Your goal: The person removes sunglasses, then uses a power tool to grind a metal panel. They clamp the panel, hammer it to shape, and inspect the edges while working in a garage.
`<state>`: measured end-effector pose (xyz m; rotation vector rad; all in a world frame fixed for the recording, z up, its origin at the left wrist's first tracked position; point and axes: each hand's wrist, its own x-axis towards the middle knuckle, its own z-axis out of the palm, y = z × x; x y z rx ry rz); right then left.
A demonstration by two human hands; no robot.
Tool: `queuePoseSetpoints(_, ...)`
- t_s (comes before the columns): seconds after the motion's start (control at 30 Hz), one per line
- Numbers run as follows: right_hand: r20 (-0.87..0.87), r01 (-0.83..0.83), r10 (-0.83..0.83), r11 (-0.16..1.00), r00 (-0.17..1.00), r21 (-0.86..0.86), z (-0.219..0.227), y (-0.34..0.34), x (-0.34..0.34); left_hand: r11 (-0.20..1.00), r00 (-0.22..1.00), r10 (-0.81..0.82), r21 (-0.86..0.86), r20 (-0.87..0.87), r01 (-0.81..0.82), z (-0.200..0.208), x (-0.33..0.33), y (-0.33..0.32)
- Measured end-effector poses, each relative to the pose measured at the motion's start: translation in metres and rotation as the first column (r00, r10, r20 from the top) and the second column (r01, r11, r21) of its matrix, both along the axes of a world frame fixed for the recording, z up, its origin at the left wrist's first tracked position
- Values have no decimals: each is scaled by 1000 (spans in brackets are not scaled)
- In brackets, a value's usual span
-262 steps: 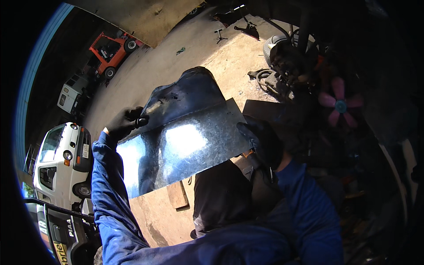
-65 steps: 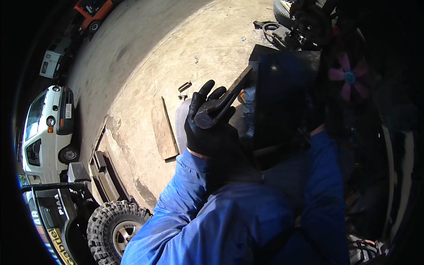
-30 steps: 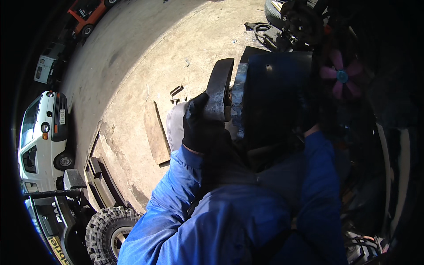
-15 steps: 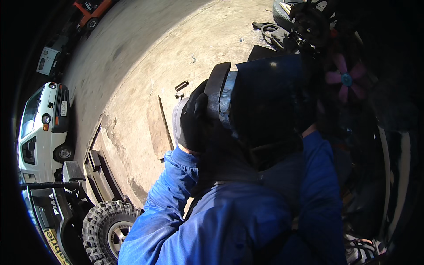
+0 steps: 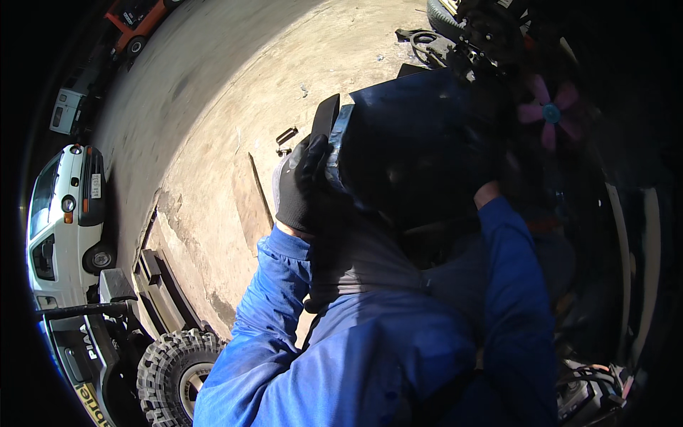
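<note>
A large dark panel (image 5: 405, 135) with a bluish flat face and a bent edge is in front of my body, mostly in deep shadow. Along its left side runs a black curved strip (image 5: 325, 117) beside a scuffed blue edge. My left hand (image 5: 302, 181), in a black knitted glove, is closed on that left side, its fingers wrapped round the strip. My right hand (image 5: 489, 174) is at the panel's right side. Its wrist shows below the blue sleeve, but darkness hides the fingers.
Loose car parts (image 5: 427, 50) and a tyre (image 5: 445, 21) lie far right, near a pink-bladed fan (image 5: 549, 112). A flat board (image 5: 250, 206) and a small metal piece (image 5: 287, 134) are on the concrete. A white van (image 5: 67, 220) and a knobbly tyre (image 5: 167, 370) stand left.
The panel and both my hands have shifted a little to the left. The black strip now leans slightly differently. My left hand keeps its hold.
</note>
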<state>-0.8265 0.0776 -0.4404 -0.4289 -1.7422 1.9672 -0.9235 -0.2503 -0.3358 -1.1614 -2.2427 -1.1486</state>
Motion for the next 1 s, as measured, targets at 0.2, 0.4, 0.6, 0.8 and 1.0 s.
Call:
queuePoseSetpoints(0.2,-20,-26,28,994,999,103,15,-16,-17,986,959,-114,-88,258,141,1,-31,-8)
queuePoseSetpoints(0.4,250,-124,-14,839,968,529,31,-6,-18,986,772,-111,-26,626,163,6,-32,-5)
queuePoseSetpoints(0.6,232,-409,343,829,910,382,37,17,-41,948,951,-28,-294,307,123,8,-24,-13)
queuePoseSetpoints(0.8,515,-621,492,776,702,106,56,188,5,984,845,41,-167,532,58,-28,-32,-44)
queuePoseSetpoints(1.0,622,-566,395,819,676,95,-67,249,49,996,661,92,-67,745,-62,-26,-19,-69)
